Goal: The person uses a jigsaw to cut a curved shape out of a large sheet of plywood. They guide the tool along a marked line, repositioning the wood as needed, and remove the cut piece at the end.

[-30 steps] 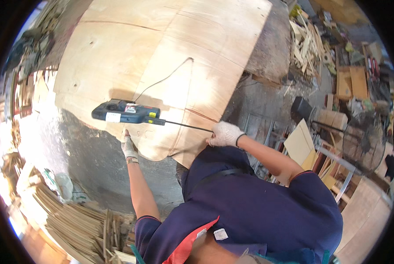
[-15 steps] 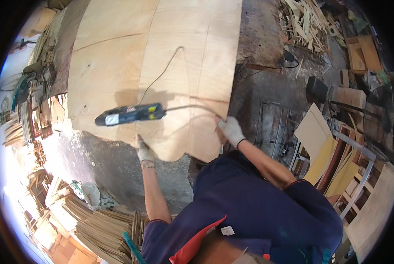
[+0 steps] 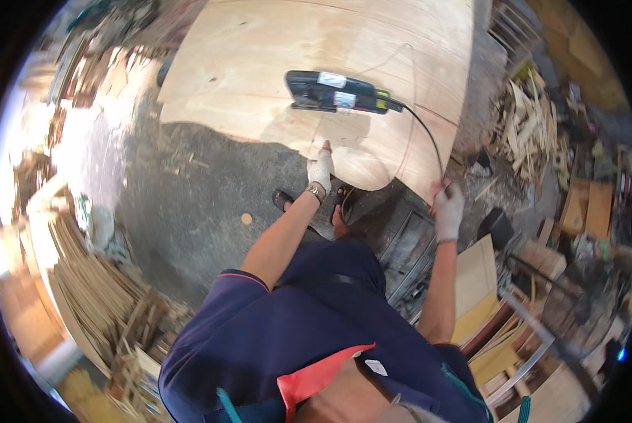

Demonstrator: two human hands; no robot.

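A large pale plywood sheet point(image 3: 259, 60) with a wavy near edge lies before me. My left hand point(image 3: 320, 169), in a fingerless-tipped white glove, grips that edge, with a digit on top and the other fingers mostly hidden. A dark corded power tool point(image 3: 337, 92) with yellow and white labels rests on the sheet, beyond my left hand; its exact kind is unclear. From its right end a black cord point(image 3: 425, 130) curves down to my right hand point(image 3: 448, 209). That gloved hand is closed around the cord beside the sheet's near right corner.
Stacked thin wood strips point(image 3: 83, 282) stand at the left, near a whitish bag point(image 3: 101, 229). A heap of wood offcuts point(image 3: 527, 127) lies at the right. Leaning boards point(image 3: 475, 271) and a metal frame point(image 3: 535, 324) are nearer on the right. A small round disc point(image 3: 246, 219) lies on the grey floor.
The view has turned, so the sheet and tool appear farther up and right. My right hand has drawn away from the sheet's corner with the cord. My left hand remains at the wavy edge.
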